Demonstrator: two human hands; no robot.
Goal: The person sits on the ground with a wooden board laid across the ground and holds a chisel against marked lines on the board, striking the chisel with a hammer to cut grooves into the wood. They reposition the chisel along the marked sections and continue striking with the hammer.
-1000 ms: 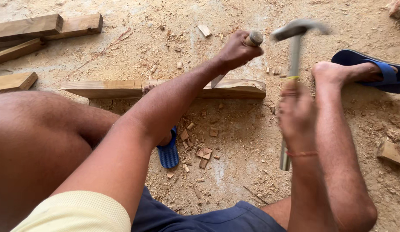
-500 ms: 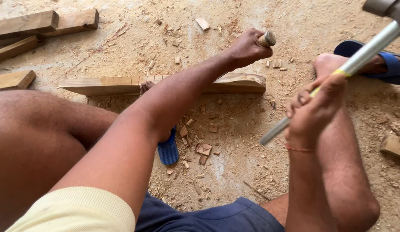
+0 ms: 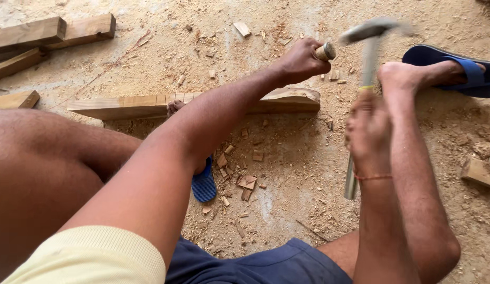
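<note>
Hammer (image 3: 367,52) is now upright again, head blurred just right of the chisel (image 3: 325,51); half a second ago it was swung far up to the right, a second ago it stood near where it is now. Reading: one stroke cycle completed, head coming down toward the chisel butt. Right hand (image 3: 367,131) closed around the metal shaft, low on the handle, red thread at the wrist. Left hand (image 3: 300,60) fisted tight on the chisel, only the pale wooden butt showing; it has barely shifted across the three views. Chisel blade hidden behind the fist, so whether the edge sits in the wood cannot be told, though it probably does. Workpiece: long wooden plank (image 3: 150,105) lying flat on the sawdust floor, pinned by toes at mid-length, its rounded end under the left hand. Around: wood chips (image 3: 247,181) scattered before the plank, spare timber lengths (image 3: 55,31) upper left, blue sandal (image 3: 461,66) on the foot at right, another wood block (image 3: 479,171) at the right edge. The right foot lies near the hammer's path.
</note>
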